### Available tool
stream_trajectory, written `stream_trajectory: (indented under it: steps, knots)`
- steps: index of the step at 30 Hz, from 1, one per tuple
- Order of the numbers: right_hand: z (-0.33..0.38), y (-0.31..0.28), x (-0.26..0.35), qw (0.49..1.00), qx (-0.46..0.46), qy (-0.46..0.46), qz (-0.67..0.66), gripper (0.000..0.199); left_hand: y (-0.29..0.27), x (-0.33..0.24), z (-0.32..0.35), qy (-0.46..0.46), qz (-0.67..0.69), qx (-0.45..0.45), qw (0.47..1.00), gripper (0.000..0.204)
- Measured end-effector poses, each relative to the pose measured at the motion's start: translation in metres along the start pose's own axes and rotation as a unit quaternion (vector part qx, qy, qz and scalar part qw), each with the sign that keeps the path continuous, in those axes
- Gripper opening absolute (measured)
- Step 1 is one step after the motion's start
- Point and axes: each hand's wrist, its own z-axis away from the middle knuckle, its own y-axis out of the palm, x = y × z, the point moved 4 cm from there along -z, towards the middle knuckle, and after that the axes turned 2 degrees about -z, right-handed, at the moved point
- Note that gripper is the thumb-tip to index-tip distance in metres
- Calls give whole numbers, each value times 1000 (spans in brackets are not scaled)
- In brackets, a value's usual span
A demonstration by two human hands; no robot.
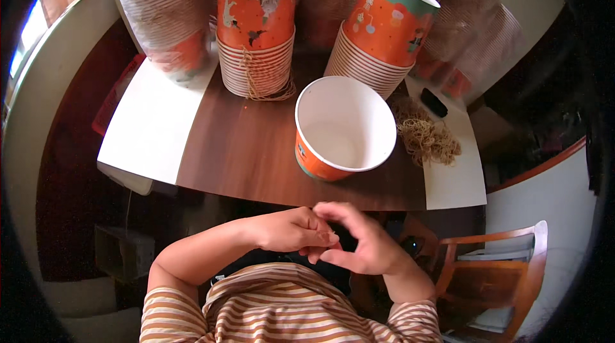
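- Left hand (298, 231) is holding fingers together; on what, I cannot tell.
- Right hand (368, 243) is holding its thumb apart.
- Tub (344, 128) is standing mouth-up, leaving its inside reachable.

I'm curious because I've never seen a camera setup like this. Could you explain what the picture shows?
There's no machine here: you're seeing a person's own left hand and right hand. The single picture comes from a wide fisheye camera worn on the head, looking down, so straight edges bend toward the rim.

On the brown-and-white table stands an open paper bucket, white inside and orange outside. Behind it are a left stack and a right stack of nested, upside-down buckets. Tangled tan twine lies at the right.

The hands come together in front of the table's near edge; whether the fingers hold something small, I can't tell.
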Motion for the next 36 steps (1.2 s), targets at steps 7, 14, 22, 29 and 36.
stream_trajectory:
  steps: [7,14,22,29,36]
  knots:
    - [0,7,-20,994,-93,29,52,21,-12,13,4,-48,132,-11,990,34]
    - [1,1,-25,976,-173,-52,122,14,-17,34,6,-70,343,13,937,35]
    - [-7,7,-26,974,-181,-43,126,10,-21,51,14,-17,245,-68,967,30]
    - [2,21,-56,978,-63,107,-165,44,-19,46,21,40,184,-137,972,21]
    - [11,38,-67,957,-54,127,-255,22,-5,45,28,-12,67,-170,983,19]
